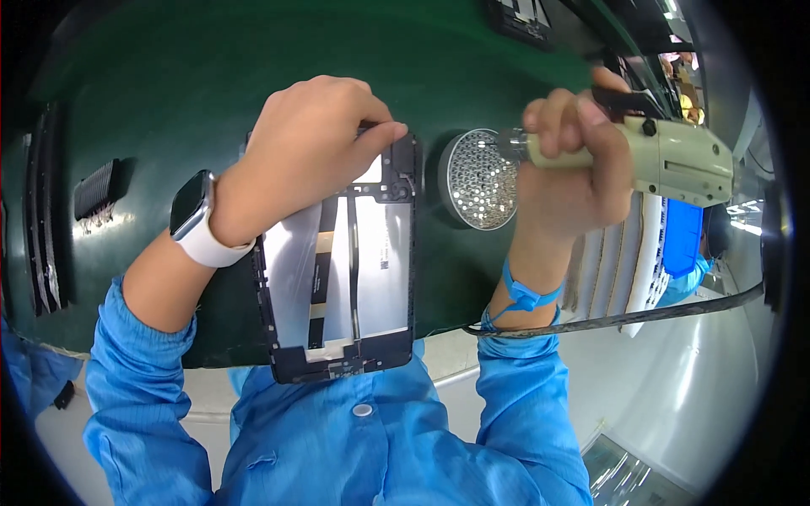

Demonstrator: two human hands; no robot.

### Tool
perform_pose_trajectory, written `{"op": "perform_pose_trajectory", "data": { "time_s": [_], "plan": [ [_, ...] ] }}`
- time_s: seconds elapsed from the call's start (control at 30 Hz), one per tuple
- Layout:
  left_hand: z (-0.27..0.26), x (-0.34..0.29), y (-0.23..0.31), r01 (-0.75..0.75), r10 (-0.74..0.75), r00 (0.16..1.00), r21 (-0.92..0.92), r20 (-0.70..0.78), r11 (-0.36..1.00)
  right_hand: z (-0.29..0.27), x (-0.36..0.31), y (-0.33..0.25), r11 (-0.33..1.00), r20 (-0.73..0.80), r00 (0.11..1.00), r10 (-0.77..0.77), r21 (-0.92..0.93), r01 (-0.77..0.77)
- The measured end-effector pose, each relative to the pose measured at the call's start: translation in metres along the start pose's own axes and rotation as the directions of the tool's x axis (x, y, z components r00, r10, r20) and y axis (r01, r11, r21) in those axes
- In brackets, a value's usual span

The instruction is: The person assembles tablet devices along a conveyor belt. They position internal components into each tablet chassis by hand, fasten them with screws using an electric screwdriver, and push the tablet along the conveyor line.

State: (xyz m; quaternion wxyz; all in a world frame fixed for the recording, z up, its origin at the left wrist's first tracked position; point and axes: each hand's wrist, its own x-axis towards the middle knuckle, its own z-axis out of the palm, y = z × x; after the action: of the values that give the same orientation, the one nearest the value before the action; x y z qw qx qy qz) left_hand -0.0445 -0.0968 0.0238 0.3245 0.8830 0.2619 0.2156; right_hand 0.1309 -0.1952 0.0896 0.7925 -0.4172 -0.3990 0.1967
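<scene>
An opened tablet (384, 278) with its silvery battery and black frame showing lies in front of me, its near end over the table's front edge. My left hand (316, 126) is closed at its far edge, thumb and forefinger pressed together by the far right corner; the other fingertips are hidden. In my right hand (582, 160), fingers wrap around a cream electric screwdriver (683, 160), with its metal tip end pointing left. That tip end is blurred, above the right rim of a round metal dish (456, 185) holding many small shiny screws or holes; I cannot tell which.
On the green table (194, 76), a small black ribbed block (95, 190) and long dark strips (44, 211) lie at left. Another dark device (521, 21) sits far right. A blue bin (682, 236) and stacked white trays (612, 253) stand right. A black cable (624, 320) crosses near my right forearm.
</scene>
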Motion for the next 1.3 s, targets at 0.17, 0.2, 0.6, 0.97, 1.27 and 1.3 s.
{"op": "perform_pose_trajectory", "data": {
  "time_s": [0.17, 0.2, 0.6, 0.97, 1.27, 1.3],
  "plan": [
    [0.001, 0.000, 0.006, 0.057, -0.057, 0.998, 0.006, 0.037, 0.998, 0.028, -0.016, 0.017, 0.981, 0.041, 0.990, 0.136, -0.147, -0.128],
    [0.001, -0.002, 0.005, 0.063, -0.063, 0.997, 0.005, 0.035, 0.998, 0.029, -0.018, 0.022, 0.979, 0.064, 0.986, 0.151, -0.151, -0.140],
    [0.004, -0.003, -0.001, 0.015, -0.016, 0.999, 0.024, 0.035, 1.000, 0.027, -0.043, 0.016, 0.950, 0.166, 0.943, 0.290, 0.073, -0.305],
    [0.005, -0.004, -0.002, 0.001, -0.001, 1.000, 0.027, 0.005, 1.000, 0.026, -0.044, 0.024, 0.962, 0.175, 0.949, 0.264, 0.020, -0.271],
    [0.004, -0.004, 0.000, -0.053, 0.054, 0.998, 0.018, -0.034, 0.998, 0.028, -0.048, 0.022, 0.966, 0.197, 0.946, 0.257, -0.066, -0.248],
    [0.005, -0.005, -0.001, -0.056, 0.057, 0.998, 0.027, -0.035, 0.998, 0.029, -0.049, 0.022, 0.957, 0.181, 0.940, 0.290, -0.055, -0.285]
  ]
}}
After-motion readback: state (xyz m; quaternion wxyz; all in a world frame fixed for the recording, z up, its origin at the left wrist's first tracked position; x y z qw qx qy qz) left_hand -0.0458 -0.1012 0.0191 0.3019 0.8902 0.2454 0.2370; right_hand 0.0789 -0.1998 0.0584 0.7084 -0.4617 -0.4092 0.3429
